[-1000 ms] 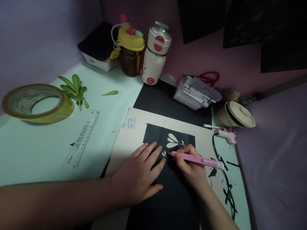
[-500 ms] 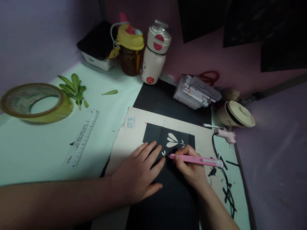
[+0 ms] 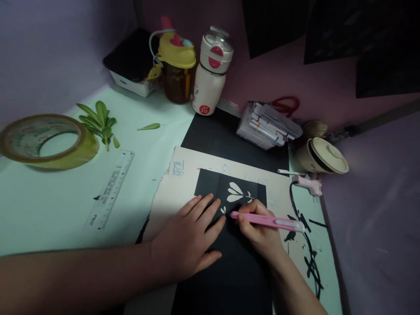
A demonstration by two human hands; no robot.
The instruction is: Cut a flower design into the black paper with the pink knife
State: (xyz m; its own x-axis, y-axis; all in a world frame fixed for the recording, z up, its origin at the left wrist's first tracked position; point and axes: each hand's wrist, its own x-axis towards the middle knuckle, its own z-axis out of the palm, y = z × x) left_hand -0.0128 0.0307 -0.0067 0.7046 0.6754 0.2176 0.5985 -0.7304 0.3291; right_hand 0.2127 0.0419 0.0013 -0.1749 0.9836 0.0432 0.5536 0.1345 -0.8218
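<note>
A sheet of black paper [image 3: 226, 262] lies on a pale board [image 3: 164, 201], with white petal and leaf shapes [image 3: 235, 191] cut through it. My left hand [image 3: 188, 234] rests flat on the paper, fingers spread, to the left of the cut shapes. In my right hand [image 3: 259, 227] is a pink craft knife [image 3: 269, 220], gripped like a pen near its front end. Its tip meets the black paper just right of the small leaf cut-outs [image 3: 223, 210]; the blade itself is too small to make out. The lower paper runs out of view.
Left stand a tape roll [image 3: 49, 142], a leafy sprig [image 3: 100, 124] and a clear ruler [image 3: 113, 190]. Behind are a yellow-lidded cup [image 3: 177, 65], a white bottle [image 3: 210, 78] and a marker case [image 3: 267, 124]. Right lie a lidded tub [image 3: 323, 157], a cable [image 3: 293, 197] and black scraps [image 3: 311, 264].
The view has shifted very slightly. The knife has tilted a little and its tip has barely moved; my left hand stays put on the paper.
</note>
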